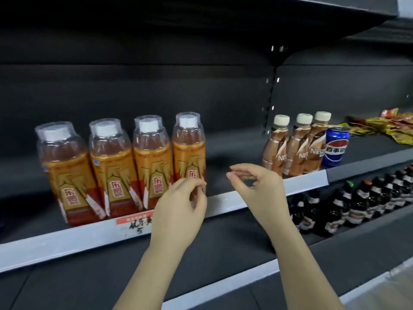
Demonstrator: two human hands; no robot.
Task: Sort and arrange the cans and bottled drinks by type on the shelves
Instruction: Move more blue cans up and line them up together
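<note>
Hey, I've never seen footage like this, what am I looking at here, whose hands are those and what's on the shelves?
This is one picture from a camera worn on a person's head, looking forward and down, so the two bare arms reaching in from the bottom are the wearer's own. There is no robot.

The left hand and the right hand hover in front of a dark store shelf with a pale front edge. Both have loosely curled fingers and hold nothing.

On that shelf stand four orange bottles in a row at left. Further right are three brown coffee bottles, with a blue Pepsi can beside them and yellow snack packets behind. The shelf below holds a row of dark bottles.
</note>
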